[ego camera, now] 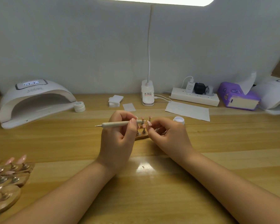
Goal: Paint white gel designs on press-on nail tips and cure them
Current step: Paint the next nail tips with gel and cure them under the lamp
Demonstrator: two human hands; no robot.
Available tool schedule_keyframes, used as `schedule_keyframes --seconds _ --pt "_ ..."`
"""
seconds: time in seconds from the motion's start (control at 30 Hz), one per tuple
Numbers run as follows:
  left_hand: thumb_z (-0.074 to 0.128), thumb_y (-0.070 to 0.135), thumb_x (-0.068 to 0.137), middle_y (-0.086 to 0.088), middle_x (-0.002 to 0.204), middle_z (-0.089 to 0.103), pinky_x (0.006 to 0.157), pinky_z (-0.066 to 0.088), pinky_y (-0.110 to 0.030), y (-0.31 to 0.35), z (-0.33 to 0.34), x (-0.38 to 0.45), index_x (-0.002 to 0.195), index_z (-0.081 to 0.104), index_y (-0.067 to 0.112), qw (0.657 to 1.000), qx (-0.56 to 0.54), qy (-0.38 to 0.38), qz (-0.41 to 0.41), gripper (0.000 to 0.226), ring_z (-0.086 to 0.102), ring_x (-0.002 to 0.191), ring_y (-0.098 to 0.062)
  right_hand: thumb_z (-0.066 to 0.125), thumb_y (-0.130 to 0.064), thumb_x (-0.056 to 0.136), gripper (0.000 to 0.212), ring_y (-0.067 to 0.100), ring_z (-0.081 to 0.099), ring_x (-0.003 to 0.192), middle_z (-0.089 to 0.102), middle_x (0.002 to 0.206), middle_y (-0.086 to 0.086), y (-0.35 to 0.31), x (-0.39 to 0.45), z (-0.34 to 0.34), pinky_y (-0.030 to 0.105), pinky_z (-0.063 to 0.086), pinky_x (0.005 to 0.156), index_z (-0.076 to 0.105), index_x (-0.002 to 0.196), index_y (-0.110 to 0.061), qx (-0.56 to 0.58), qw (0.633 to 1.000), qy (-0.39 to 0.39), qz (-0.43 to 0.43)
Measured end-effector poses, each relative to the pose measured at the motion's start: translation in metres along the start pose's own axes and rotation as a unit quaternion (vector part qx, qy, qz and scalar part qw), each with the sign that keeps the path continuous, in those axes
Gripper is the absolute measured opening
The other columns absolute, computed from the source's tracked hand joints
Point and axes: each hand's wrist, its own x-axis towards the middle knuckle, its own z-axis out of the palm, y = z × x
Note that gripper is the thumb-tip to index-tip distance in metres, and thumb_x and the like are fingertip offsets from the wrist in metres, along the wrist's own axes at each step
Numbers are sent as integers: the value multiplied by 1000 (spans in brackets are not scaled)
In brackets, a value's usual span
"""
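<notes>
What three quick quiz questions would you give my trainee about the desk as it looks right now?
1. True or false: the left hand holds the dotting pen.
2. Which stands nearer the curing lamp: the closed gel jar or the open gel jar?
3. Fill in: the right hand pinches a pink ____ beside the small wooden stand.

Key
1. True; its grip is near the pen's right end.
2. The closed gel jar, right by the lamp's opening.
3. nail tip.
</notes>
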Motion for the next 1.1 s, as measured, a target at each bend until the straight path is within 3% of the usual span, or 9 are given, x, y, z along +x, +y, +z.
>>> schedule_keyframes --seconds 0.37,0.63,1.1 --pt "49 34 89 3 82 64 57 51 -41 -1 3 -2 89 53 32 1000 20 -6 23 4 64 70 -19 70 -16 85 5 13 60 61 69 76 -12 7 1 1 39 52 60 74 88 -18 13 999 24 -43" --pt "49 32 90 6 84 64 62 53 -31 -3 3 -2 91 53 31 999 24 -9 32 5 64 76 -14 71 -16 85 5 13 61 62 71 77 -11 10 1 1 40 52 61 75 88 -17 10 998 29 -56" --pt "49 31 89 4 79 63 62 52 -26 -2 3 -3 88 54 30 999 22 -20 33 6 64 74 -13 71 -15 85 5 15 62 62 71 77 -9 8 0 0 41 52 62 75 89 -15 6 997 32 -64"
